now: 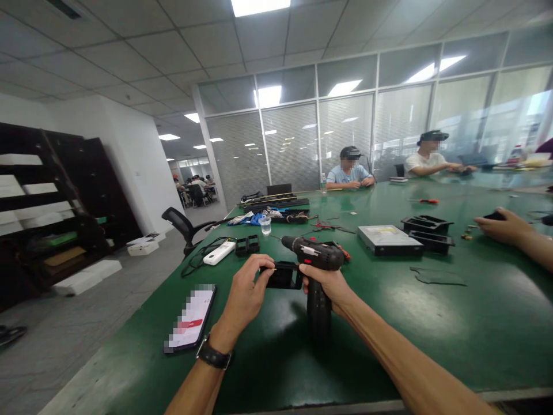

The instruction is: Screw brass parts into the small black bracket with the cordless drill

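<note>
Phone [190,320] lies near left on green table [432,323]. Right hand [329,283] fingers wrapped round black drill [317,271] grip, held upright. Left hand [245,293] thumb and forefinger pinch black bracket [283,275] against the drill tip. Farther right: flat drive unit [389,239], a co-worker's hand [503,226].
</note>
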The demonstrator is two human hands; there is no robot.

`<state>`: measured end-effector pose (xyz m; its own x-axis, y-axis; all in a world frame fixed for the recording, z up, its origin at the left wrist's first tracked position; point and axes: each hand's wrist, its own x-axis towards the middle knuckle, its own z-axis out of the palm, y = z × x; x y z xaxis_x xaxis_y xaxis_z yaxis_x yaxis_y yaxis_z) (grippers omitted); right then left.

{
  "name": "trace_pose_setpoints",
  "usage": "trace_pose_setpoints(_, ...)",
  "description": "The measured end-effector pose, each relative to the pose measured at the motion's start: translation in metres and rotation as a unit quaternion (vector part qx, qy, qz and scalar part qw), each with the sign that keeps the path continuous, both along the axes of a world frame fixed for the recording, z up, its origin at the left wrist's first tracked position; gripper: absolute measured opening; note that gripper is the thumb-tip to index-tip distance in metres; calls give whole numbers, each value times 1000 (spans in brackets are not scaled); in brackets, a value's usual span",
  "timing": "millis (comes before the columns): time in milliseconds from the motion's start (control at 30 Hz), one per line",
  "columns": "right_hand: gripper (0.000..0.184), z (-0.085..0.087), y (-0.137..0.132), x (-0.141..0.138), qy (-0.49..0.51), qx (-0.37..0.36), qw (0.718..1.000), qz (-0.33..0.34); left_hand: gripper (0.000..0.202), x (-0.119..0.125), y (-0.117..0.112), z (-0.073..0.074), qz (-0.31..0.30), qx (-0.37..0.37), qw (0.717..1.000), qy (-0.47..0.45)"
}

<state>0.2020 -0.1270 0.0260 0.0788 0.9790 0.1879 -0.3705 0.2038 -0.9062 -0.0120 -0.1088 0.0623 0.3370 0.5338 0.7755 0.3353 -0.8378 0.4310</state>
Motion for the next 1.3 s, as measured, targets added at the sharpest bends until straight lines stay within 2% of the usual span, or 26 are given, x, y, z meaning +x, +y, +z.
trace_pose_setpoints(200,36,-2,1,-1,12,-11,1000,15,8,22,-2,10,-23,-35,996,-79)
trace_pose_setpoints(333,35,-1,1,-2,40,-8,999,23,10,37,-4,13,-67,-114,973,-189)
trace_pose_setpoints(400,35,1,0,-2,56,2,998,26,13,44,-4,16,-108,-168,938,-282)
trace_pose_setpoints(533,33,8,-3,-1,100,16,995,18,13,50,-2,23,-177,-252,822,-479)
trace_pose_setpoints(567,32,9,-4,-1,107,13,994,17,13,49,-1,24,-181,-262,802,-506)
trace_pose_setpoints(633,29,10,-5,1,112,2,994,20,13,48,1,24,-173,-271,784,-531)
trace_pose_setpoints(733,28,10,-5,2,108,-19,993,32,14,45,4,23,-158,-278,785,-531)
trace_pose_setpoints(933,27,10,-8,0,107,-16,994,37,16,43,4,23,-140,-288,792,-519)
trace_pose_setpoints(1133,28,11,-10,0,102,-29,994,40,20,31,4,23,-91,-259,837,-473)
trace_pose_setpoints(1300,25,12,-12,1,100,-35,993,56,24,22,0,28,-80,-245,865,-430)
